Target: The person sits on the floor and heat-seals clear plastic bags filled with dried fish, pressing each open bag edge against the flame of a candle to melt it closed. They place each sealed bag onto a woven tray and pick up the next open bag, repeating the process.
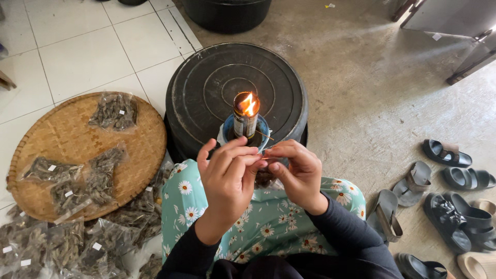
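Note:
My left hand (227,168) and my right hand (297,173) meet fingertip to fingertip just in front of a small can lamp (246,116) with an open flame at its top. Together they pinch the edge of a clear plastic bag (262,155), which is mostly hidden behind my fingers. The lamp stands in a blue dish (263,129) on an upturned black tub (237,88). My lap, in green daisy-print cloth (268,222), lies below the hands.
A round woven tray (77,139) at the left carries sealed clear bags of dark dried bits (113,111). Several more such bags (57,248) are piled on the tiled floor. Sandals (449,196) lie on the concrete at the right. Another black tub (227,13) stands behind.

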Demonstrator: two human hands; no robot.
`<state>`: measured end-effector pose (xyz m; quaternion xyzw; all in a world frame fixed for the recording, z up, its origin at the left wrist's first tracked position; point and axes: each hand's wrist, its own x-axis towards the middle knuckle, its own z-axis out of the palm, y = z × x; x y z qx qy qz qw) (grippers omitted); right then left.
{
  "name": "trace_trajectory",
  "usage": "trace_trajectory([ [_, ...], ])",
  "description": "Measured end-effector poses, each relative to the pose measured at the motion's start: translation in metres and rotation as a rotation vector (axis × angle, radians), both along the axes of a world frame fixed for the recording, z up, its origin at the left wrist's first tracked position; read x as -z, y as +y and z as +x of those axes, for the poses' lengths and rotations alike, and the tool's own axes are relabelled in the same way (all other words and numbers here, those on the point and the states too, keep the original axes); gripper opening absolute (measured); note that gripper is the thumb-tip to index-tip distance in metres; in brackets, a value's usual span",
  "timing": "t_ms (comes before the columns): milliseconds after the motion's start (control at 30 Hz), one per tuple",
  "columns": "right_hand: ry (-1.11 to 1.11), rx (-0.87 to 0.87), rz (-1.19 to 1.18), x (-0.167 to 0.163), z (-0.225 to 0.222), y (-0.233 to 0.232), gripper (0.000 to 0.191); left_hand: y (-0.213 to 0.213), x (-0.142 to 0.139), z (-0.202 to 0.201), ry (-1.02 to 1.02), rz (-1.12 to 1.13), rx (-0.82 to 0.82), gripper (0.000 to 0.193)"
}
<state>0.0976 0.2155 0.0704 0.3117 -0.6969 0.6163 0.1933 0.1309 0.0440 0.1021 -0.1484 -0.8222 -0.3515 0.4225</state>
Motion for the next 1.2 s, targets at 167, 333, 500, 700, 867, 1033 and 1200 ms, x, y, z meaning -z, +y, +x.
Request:
trace_trajectory([
  [167, -0.142, 0.049, -0.105, 0.006, 0.001, 0.004, 0.005, -0.014, -0.007, -0.001, -0.041, -0.024, 0.091, 0.015],
  [333, -0.277, 0.044, -0.255, 0.01, -0.005, 0.008, 0.005, -0.026, 0.004, -0.001, -0.086, 0.064, 0.106, 0.009],
  [500, -0.379, -0.049, -0.405, 0.018, -0.007, 0.008, 0.009, -0.021, 0.04, -0.018, -0.36, 0.693, 0.398, 0.018],
  [700, -0.569, 0.017, -0.577, 0.033, -0.039, 0.01, 0.014, -0.001, 0.084, -0.052, -0.506, 1.242, 0.799, 0.014],
  [867, -0.843, 0.079, -0.667, 0.053, -0.066, 0.015, 0.013, 0.014, 0.11, -0.072, -0.611, 1.31, 0.581, 0.011],
  [1033, -0.911, 0.063, -0.717, 0.079, -0.088, 0.017, 0.012, 0.013, 0.135, -0.092, -0.601, 1.298, 0.561, 0.013],
  [1200, -1.067, -0.06, -0.718, 0.092, -0.111, 0.02, 0.015, 0.013, 0.155, -0.105, -0.588, 1.306, 0.492, 0.016],
])
